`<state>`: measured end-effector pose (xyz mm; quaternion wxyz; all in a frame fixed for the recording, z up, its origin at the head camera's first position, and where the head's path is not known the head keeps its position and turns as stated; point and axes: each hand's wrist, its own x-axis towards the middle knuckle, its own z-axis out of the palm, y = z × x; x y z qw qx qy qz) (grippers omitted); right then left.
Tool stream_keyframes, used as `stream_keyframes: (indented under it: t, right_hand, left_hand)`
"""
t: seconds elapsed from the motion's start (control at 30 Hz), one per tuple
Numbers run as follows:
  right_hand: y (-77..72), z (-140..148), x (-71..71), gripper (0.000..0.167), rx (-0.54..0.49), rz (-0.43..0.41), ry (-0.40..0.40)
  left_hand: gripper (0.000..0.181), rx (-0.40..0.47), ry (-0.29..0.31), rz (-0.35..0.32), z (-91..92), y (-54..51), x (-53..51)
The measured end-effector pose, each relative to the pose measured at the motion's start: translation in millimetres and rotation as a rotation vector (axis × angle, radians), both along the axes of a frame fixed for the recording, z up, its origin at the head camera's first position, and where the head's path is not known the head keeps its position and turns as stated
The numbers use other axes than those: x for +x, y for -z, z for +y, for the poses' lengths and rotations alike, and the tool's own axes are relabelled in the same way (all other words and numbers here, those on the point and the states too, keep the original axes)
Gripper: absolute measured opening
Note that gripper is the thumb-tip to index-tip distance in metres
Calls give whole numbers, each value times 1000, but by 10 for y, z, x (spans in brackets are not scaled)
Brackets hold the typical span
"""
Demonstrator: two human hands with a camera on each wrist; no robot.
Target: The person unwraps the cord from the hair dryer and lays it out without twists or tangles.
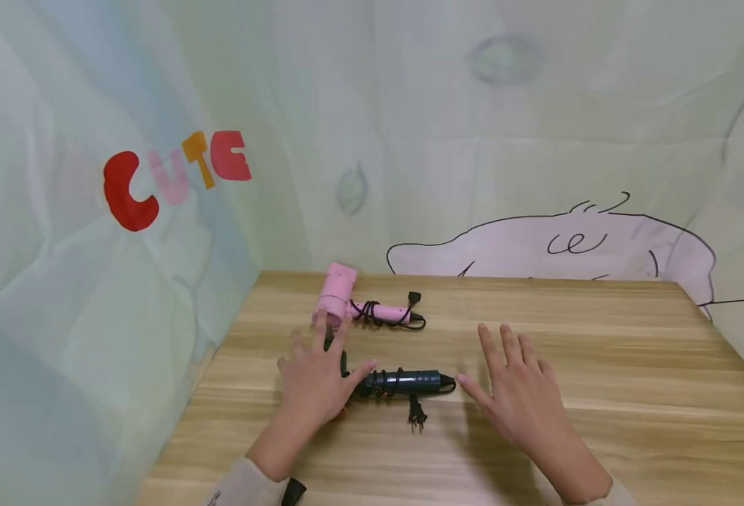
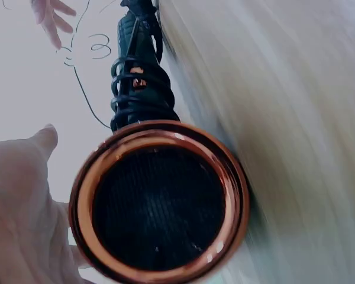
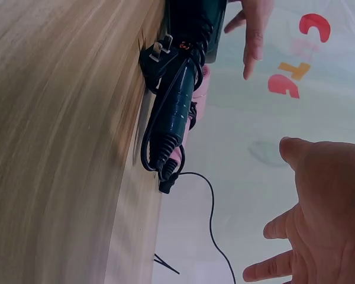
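Note:
A dark green hair dryer [image 1: 410, 381] lies on the wooden table, its black cord wound round the handle and its plug beside it. My left hand [image 1: 318, 383] hovers above its barrel with fingers spread; in the left wrist view the copper-coloured ring [image 2: 239, 201] of the dryer faces the camera, beside the palm [image 2: 18, 207]. My right hand [image 1: 520, 393] is spread in the air to the right of the handle end, holding nothing; the right wrist view shows the handle [image 3: 173, 112] apart from that hand [image 3: 328, 207]. The left hand hides most of the barrel in the head view.
Behind the dark dryer, a pink hair dryer [image 1: 337, 289] lies near the table's back edge, with a black cord round its handle. A black object [image 1: 293, 492] shows partly by the left sleeve. Printed cloth [image 1: 359, 105] hangs behind and to the left of the table [image 1: 631, 365].

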<state>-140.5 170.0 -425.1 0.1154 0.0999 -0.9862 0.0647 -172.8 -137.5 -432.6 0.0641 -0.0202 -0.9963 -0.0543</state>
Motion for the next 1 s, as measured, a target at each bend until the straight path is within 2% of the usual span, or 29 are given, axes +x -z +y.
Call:
stream_keyframes:
  t: [0.2, 0.4, 0.53, 0.77, 1.0]
  right_hand:
    - [-12, -27, 1, 90, -21, -4, -3]
    - [-8, -42, 11, 89, -28, -26, -9]
    - [-2, -60, 21, 88, -28, -48, -16]
    - [7, -91, 27, 89, -34, -43, -29]
    - [25, -141, 28, 87, -26, -40, -32]
  left_hand:
    - [90, 44, -24, -40, -121, -47, -29]
    - [92, 76, -39, -84, -184, -54, -1]
    - [92, 86, -54, -110, -204, -34, 31]
    - [92, 131, -53, -119, -196, -41, 39]
    - [91, 145, -45, -141, -179, 0, -12]
